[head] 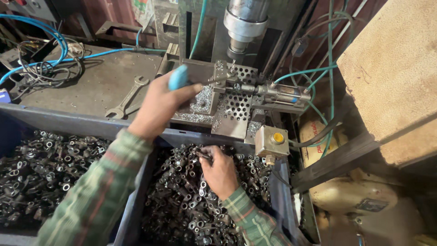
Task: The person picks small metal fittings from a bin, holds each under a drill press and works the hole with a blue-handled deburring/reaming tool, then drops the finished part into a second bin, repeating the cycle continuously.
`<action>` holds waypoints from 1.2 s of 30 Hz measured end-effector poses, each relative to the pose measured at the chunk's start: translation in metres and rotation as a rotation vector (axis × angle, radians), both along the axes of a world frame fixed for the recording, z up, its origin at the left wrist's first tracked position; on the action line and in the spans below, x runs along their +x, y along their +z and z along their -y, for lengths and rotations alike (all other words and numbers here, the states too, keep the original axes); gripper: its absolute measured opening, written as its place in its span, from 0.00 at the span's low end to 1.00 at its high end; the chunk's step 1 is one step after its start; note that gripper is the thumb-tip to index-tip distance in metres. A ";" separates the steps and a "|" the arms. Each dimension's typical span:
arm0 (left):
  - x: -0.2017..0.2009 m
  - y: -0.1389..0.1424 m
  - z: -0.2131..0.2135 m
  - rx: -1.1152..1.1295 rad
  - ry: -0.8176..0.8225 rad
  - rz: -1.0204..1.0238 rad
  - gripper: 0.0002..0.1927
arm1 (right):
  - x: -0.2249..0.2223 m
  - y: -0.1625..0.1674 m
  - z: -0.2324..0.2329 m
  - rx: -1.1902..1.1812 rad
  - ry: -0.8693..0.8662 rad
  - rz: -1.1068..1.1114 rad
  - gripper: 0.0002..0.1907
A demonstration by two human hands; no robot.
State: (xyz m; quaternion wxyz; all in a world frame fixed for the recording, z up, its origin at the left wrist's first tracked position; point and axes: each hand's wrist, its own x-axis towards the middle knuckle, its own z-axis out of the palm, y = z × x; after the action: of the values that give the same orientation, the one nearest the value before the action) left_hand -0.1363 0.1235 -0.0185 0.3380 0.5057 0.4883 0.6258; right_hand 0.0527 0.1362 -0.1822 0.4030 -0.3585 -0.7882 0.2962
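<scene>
Dull, dark oily metal parts point(182, 200) fill the bin, a smooth blue plastic handle point(178, 77) gleams, and the perforated steel plate point(236, 105) looks matt, chip-strewn.

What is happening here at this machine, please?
A person in a green plaid shirt works at a drill press. The left hand holds a blue-handled tool, its tip at the clamp under the spindle, amid metal shavings. The right hand reaches into a bin of small dark metal parts and grips one. A second bin of parts sits on the left, and a wrench lies on the bench.
</scene>
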 end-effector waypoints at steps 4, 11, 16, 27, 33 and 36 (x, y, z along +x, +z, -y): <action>-0.036 -0.037 0.056 -0.002 0.216 -0.040 0.11 | 0.004 0.020 -0.001 -0.071 -0.066 -0.021 0.15; -0.114 -0.125 0.151 -0.239 0.671 -0.746 0.12 | 0.012 0.069 -0.031 -0.001 -0.258 0.293 0.22; -0.147 -0.173 0.169 -0.357 0.607 -1.117 0.15 | -0.005 0.120 -0.086 -0.057 -0.314 0.646 0.21; -0.155 -0.192 0.163 -0.659 0.425 -1.246 0.21 | -0.001 0.116 -0.115 0.283 -0.370 0.463 0.26; -0.154 -0.186 0.157 -0.803 0.326 -1.266 0.21 | 0.011 0.120 -0.119 -0.240 -0.208 -0.105 0.16; -0.153 -0.185 0.158 -0.786 0.321 -1.237 0.23 | -0.004 0.122 -0.114 -0.259 -0.163 -0.499 0.11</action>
State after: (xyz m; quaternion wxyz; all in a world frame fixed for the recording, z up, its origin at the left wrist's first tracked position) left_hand -0.2897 -0.0342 -0.2033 0.0622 0.5297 0.8445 0.0487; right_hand 0.0487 0.2502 -0.0603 0.5577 -0.3853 -0.5890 0.4401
